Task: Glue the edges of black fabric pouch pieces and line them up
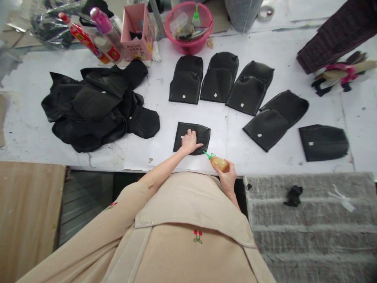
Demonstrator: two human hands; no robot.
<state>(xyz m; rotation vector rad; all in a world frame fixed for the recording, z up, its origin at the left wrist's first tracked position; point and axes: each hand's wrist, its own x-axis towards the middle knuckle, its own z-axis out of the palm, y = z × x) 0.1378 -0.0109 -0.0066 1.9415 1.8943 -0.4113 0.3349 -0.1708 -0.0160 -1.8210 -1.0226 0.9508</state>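
Directly in front of me a black leather-like piece (203,134) with a small pale label lies flat on the white-covered table. My left hand (190,142) rests open on top of it, fingers spread and pressing down. In my right hand (228,176) is a squeeze bottle (218,162) of amber liquid, probably glue, with a green nozzle. The nozzle tip reaches the lower right edge of the black piece; whether it touches, I cannot tell. Beyond my hands, similar black pieces (186,80) lie in an arc that curves to the right.
A heap of black pieces (97,106) covers the table's left. Behind stand bottles (103,27), a pink box (137,33) and a pink basin (188,45) of tools. At the right are another person's sleeve (332,37) and gloved hand (344,74). Grey fabric (309,236) lies below right.
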